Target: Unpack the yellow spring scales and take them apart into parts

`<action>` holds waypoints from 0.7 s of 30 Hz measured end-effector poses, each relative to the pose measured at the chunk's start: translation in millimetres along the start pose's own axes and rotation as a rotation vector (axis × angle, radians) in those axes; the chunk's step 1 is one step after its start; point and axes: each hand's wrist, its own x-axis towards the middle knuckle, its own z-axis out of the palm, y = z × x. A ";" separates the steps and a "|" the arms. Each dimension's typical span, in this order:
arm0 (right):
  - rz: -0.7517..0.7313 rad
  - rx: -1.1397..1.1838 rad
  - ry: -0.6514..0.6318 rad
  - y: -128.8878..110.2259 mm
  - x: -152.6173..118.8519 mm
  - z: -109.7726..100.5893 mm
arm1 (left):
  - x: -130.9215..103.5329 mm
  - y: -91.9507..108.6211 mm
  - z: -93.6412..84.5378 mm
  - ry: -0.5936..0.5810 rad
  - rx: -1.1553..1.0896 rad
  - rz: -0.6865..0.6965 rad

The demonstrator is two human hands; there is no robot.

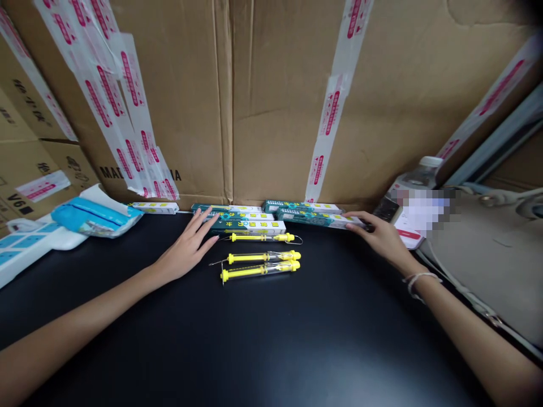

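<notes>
Three spring scales with yellow ends and clear tubes lie side by side on the black table: a rear spring scale (257, 238), a middle spring scale (254, 257) and a front spring scale (250, 272). Behind them are several long green-and-white boxes (265, 226). My left hand (186, 249) lies over the left ends of these boxes, fingers spread and holding nothing. At the right, my right hand (379, 234) pinches the white end of another slim box (311, 217) between thumb and fingers. One more such box (297, 206) is just behind it.
Large cardboard cartons (271, 113) wall off the back. On the left are a white power strip (25, 254), a blue tissue pack (95, 215) and a small white box (155, 207). A plastic bottle (418, 175), a phone-like card (413, 223) and a beige bag (492, 249) stand right.
</notes>
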 end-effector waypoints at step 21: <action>-0.080 -0.192 0.094 -38.5 -9.0 55.8 | -3.6 -15.3 6.1 0.039 0.179 -0.161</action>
